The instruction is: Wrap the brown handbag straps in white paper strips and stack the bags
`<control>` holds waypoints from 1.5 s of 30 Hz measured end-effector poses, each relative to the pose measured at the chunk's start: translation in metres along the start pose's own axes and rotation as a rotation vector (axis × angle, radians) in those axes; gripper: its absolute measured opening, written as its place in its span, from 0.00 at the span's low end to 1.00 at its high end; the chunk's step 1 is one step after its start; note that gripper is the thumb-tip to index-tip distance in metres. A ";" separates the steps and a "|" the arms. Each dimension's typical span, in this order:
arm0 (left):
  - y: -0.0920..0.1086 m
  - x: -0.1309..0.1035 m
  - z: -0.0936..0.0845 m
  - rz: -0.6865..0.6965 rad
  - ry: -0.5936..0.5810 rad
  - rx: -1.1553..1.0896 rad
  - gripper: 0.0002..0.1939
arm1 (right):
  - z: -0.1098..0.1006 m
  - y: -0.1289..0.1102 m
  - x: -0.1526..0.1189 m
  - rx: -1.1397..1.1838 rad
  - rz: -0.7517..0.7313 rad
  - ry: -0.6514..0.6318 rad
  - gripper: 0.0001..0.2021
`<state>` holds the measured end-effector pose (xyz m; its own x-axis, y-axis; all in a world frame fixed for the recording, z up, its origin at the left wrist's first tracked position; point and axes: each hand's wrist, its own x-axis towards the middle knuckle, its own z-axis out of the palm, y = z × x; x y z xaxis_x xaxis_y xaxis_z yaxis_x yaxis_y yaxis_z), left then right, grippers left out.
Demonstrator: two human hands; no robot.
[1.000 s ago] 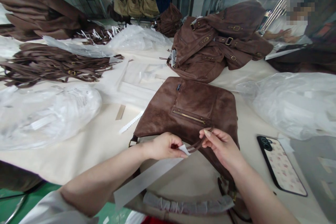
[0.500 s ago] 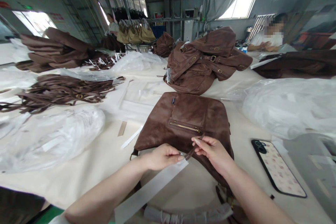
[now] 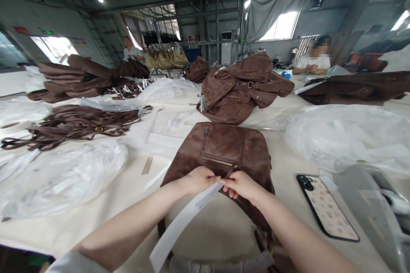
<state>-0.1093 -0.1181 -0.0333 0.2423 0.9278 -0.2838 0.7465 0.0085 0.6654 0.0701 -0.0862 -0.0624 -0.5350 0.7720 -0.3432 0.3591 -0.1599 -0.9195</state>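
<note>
A brown leather bag [image 3: 256,149] lies flat on the table, with a brass zipper [image 3: 218,161] across its front panel. A thin brown leather zipper pull [image 3: 229,172] runs from the zipper's right end down to my fingers. My left hand [image 3: 202,180] is closed in a pinch on the upper end of a long white paper strip [image 3: 188,217], which hangs curved towards me. Right beside it, fingertips nearly touching, my right hand [image 3: 241,185] is closed around the pull where it meets the strip. The exact point of contact is hidden by my fingers.
A phone [image 3: 329,207] lies at right near a clear plastic bag [image 3: 349,136]. Brown straps [image 3: 86,121] and more plastic [image 3: 73,179] are at left. Stacked brown bags [image 3: 240,89] stand behind. A person [image 3: 312,62] sits at the far right, another stands at the far left.
My right hand has moved down and left to meet my left hand at the strip's top end. The strip now bends more steeply. The camera view has tilted up slightly.
</note>
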 end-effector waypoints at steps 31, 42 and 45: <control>0.004 0.008 -0.001 -0.166 -0.060 -0.105 0.27 | -0.024 0.008 -0.012 -0.767 -0.652 0.195 0.15; 0.006 0.049 0.015 -0.128 0.126 0.047 0.27 | -0.034 0.021 0.005 -0.609 -0.457 0.441 0.18; 0.010 0.056 0.017 -0.124 0.165 0.067 0.29 | -0.034 0.021 0.006 -0.593 -0.447 0.444 0.17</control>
<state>-0.0779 -0.0720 -0.0546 0.0456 0.9697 -0.2401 0.8050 0.1067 0.5836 0.1005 -0.0644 -0.0770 -0.4179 0.8742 0.2473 0.5921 0.4685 -0.6557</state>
